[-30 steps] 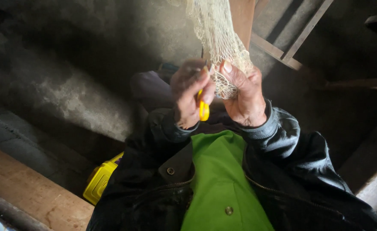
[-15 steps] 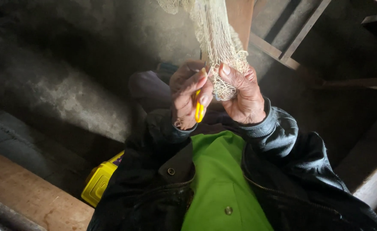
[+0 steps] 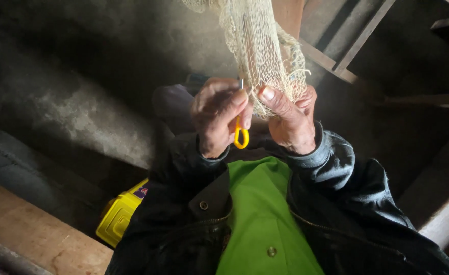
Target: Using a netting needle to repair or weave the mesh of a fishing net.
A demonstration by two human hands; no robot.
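Netting (image 3: 257, 46), pale and bunched, is hanging down onto the right hand (image 3: 288, 122), whose fingers are pinching its lower folds. Just beside it, the left hand (image 3: 218, 119) is gripping small yellow-handled scissors (image 3: 241, 135) at the mesh, while a yellow box (image 3: 120, 216) is lying well below-left.

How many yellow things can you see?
2. Small yellow-handled scissors are in the left hand, next to the net that the right hand pinches. A yellow box sits low on the left, partly hidden by the jacket.
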